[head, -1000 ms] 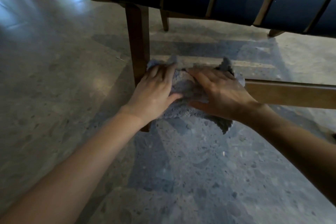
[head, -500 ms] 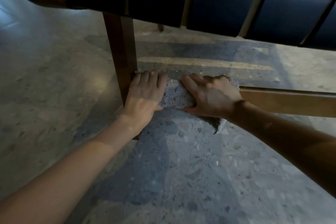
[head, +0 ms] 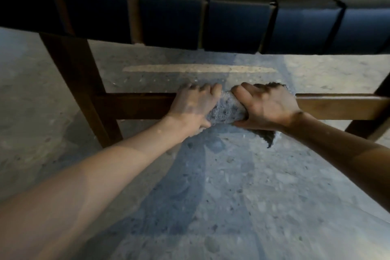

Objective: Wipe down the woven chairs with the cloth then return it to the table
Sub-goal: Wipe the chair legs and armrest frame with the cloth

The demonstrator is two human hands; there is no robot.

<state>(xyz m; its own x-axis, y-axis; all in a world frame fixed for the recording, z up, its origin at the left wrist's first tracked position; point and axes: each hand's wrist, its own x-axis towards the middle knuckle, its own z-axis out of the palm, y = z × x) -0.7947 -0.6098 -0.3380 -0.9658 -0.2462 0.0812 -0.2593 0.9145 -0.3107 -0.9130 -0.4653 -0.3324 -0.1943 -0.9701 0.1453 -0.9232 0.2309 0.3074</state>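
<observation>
Only the head cam on my end, and it's pointed low, under the front of the chair. The seat's dark blue straps run across the top of the view. Below them a wooden crossbar goes side to side from the leg on the view's left to another at the far right edge (that one's mostly cut off, can't say much about it).

The cloth is grey and fuzzy, and it's wrapped over the crossbar about mid-span. My left hand grips it from the left, fingers curled over the top of the bar, thumb tucked underneath. The right hand sits just beside it with the same kind of grip, clamped around cloth and bar together. Only a small patch of cloth shows between the two hands, plus a ragged corner hanging below the right wrist and a bit poking up behind the right fingers.

Both forearms are bare. Under everything is a speckled grey floor with a pale stripe beyond the bar.
</observation>
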